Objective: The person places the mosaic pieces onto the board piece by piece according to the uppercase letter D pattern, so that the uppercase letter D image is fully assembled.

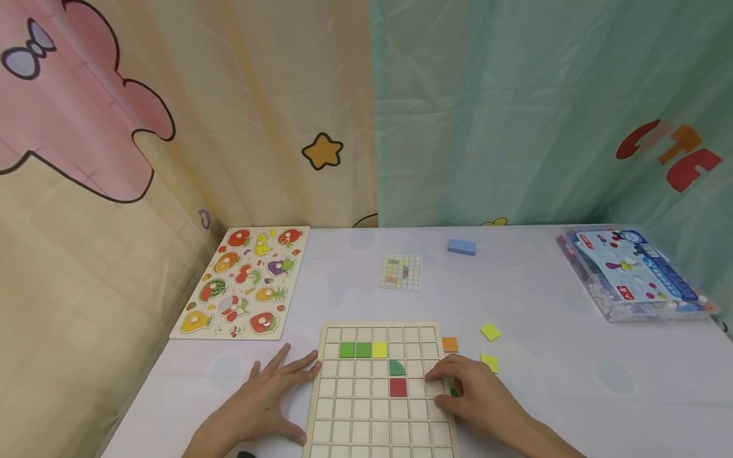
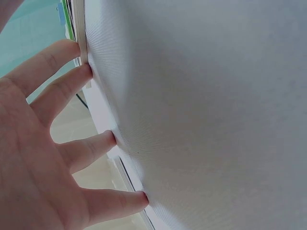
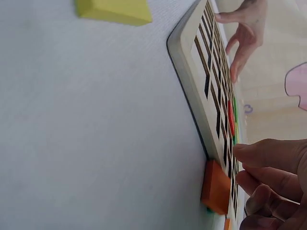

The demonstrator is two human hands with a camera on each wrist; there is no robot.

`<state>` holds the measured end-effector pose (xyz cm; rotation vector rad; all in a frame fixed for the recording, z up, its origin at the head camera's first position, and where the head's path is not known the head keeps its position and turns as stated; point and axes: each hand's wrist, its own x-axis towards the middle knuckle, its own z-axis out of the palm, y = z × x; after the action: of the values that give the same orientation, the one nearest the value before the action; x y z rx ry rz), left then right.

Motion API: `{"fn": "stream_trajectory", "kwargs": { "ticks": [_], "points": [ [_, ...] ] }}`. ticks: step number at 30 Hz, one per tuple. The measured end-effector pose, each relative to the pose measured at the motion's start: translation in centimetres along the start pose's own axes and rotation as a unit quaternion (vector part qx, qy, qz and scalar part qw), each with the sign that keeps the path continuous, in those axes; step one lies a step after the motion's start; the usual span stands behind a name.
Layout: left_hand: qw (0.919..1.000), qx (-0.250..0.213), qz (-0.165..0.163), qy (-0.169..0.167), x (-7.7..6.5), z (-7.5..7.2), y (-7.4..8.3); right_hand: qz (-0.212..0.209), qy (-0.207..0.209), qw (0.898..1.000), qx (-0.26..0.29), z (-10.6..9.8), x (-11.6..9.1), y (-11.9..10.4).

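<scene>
Gripping edges suits the pale wooden grid board [image 1: 361,431], likely stiff; left hand [image 1: 269,395] and right hand [image 1: 476,391] have fingers apart.

**Location: Curtained Tabletop Play Area**

Cartoon-printed curtains [image 1: 357,108] border the table [image 1: 355,302] at 12 o'clock. Play indicators (head view): fruit puzzle [image 1: 250,286], 8 o'clock; grid board [image 1: 362,408], 6 o'clock; plastic-cased kit [image 1: 632,270], 3 o'clock. Building type cannot be determined.
</scene>
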<state>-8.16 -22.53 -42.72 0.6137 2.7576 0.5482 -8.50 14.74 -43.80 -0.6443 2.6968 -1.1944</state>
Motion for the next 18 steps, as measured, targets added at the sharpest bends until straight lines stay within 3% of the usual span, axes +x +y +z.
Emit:
{"fn": "stream_trajectory", "kwargs": {
  "ticks": [12, 18],
  "points": [
    [0.9999, -0.010, -0.007, 0.000, 0.0, -0.1, 0.2, 0.019, 0.029, 0.999, -0.008, -1.5, -1.8, 1.9],
    [0.9999, -0.013, -0.007, -0.001, 0.0, -0.1, 0.2, 0.012, 0.016, 1.000, 0.004, -1.4, -1.8, 2.1]
  ]
}}
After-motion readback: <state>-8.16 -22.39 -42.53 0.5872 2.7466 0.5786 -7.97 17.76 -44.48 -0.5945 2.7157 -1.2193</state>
